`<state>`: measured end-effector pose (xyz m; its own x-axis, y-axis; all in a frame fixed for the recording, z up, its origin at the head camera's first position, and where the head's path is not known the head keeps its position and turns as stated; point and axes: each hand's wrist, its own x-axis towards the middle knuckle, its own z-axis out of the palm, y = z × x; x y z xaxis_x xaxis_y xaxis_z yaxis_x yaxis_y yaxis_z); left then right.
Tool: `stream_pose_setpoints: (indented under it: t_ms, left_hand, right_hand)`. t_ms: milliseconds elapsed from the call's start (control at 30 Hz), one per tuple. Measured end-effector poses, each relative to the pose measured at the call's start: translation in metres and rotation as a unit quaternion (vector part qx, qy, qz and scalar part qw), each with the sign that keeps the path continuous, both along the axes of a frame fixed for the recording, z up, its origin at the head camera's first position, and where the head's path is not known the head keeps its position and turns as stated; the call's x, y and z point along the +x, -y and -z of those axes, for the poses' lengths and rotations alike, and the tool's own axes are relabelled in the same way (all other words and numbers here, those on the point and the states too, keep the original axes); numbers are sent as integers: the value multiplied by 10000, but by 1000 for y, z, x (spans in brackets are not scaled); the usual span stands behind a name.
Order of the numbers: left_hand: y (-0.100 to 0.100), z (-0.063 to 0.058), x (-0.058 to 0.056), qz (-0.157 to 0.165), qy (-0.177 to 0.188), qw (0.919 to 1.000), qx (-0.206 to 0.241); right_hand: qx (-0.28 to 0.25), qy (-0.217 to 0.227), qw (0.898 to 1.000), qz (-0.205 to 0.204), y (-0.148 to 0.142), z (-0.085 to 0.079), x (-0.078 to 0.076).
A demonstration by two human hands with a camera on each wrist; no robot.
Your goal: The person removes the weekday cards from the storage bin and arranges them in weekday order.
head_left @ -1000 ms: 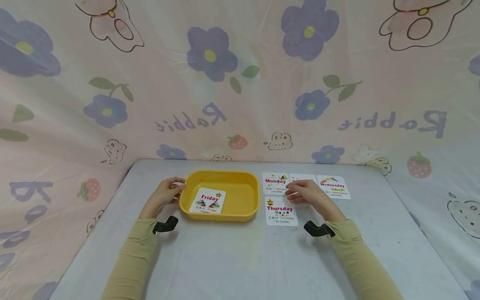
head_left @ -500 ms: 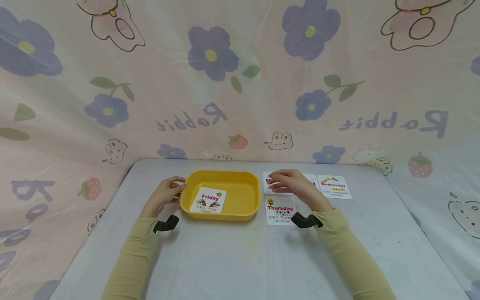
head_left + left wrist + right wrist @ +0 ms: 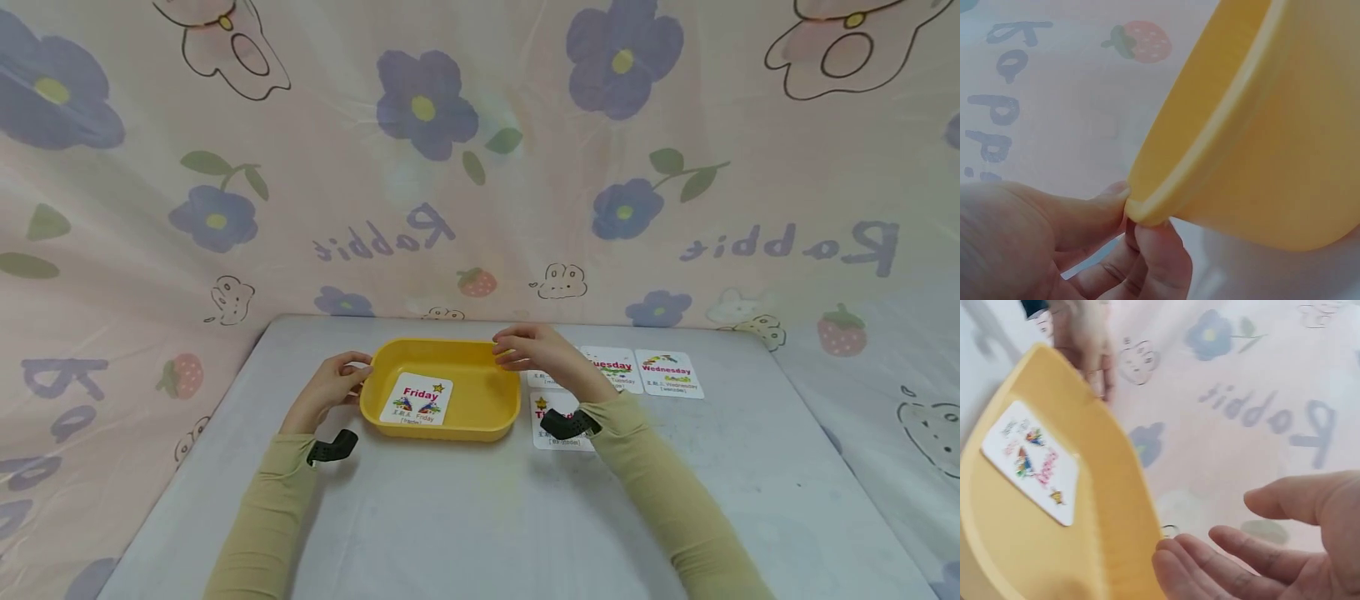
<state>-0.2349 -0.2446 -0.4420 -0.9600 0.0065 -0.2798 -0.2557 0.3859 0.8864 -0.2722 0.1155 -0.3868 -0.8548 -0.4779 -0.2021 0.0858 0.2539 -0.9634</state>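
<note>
1. The left arm [image 3: 258, 517], covered by a pale yellow sleeve to the wrist, reached forward and slightly inward.
2. The left hand [image 3: 327, 393] was turned inward at the end of that arm, its fingers bent.
3. In the left wrist view, its thumb [image 3: 1094, 212] and curled fingers [image 3: 1163, 253] came together in a pinch.
4. The right arm [image 3: 667, 500], in a matching sleeve, slanted forward and to the person's left.
5. The right hand [image 3: 546, 357] pointed left, the back of it uppermost.
6. The right wrist view showed its fingers extended, gently bent and side by side, with the thumb [image 3: 1288, 500] apart from them.
</note>
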Motion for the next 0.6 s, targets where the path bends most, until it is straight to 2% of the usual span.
stream_pose_setpoints:
  t_ms: [233,500,600]
  left_hand:
    - [-1,-1,1,-12,12,10000,0]
    - [-1,-2,1,-2,30,10000,8]
    - [-1,-3,1,23,-12,10000,-21]
  right_hand:
    - [-9,332,9993,-198,23,11,-10]
    - [-262,811,9963,-117,43,21,-16]
    - [-206,891,9958,-95,48,23,-17]
